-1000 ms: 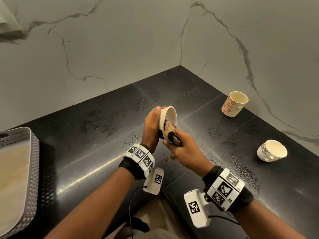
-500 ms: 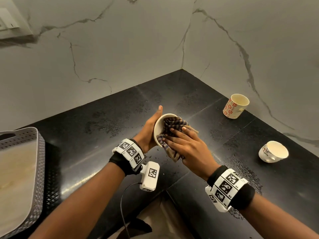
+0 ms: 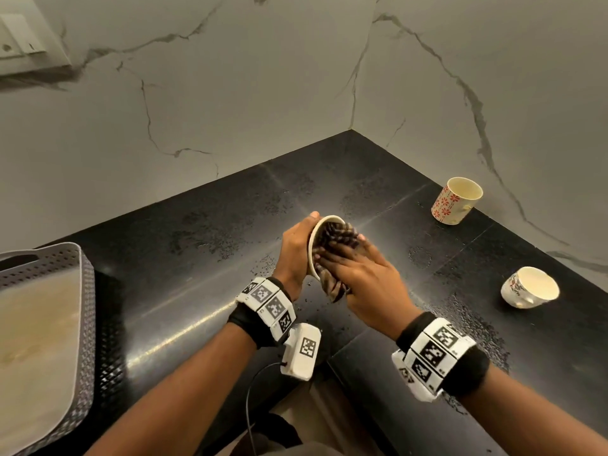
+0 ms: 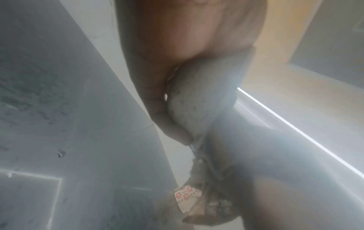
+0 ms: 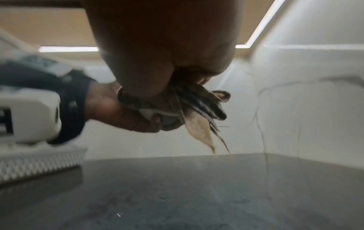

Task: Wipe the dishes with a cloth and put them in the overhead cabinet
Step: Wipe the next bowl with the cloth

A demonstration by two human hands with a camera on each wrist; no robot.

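My left hand [image 3: 297,248] grips a small white cup [image 3: 316,240] on its side above the black counter [image 3: 204,258], its mouth facing right. A dark striped cloth [image 3: 339,238] is stuffed into the cup, and my right hand [image 3: 348,268] pushes it in with its fingers bunched on it. A loose end of the cloth [image 5: 201,118] hangs below the right hand. In the hazy left wrist view, the cup's rounded body [image 4: 199,96] sits in my palm. Two more cups stand at the right: a red-flowered mug [image 3: 455,200] and a low white cup [image 3: 529,287].
A grey perforated basket [image 3: 82,311] sits at the counter's left end. Marble walls meet in a corner behind the counter, with a switch plate [image 3: 23,41] at the upper left. The counter is wet with droplets around the hands.
The right hand has spread over the cloth and pushed it deeper into the cup. The left hand has turned the cup a little while both hands stayed over the same spot.
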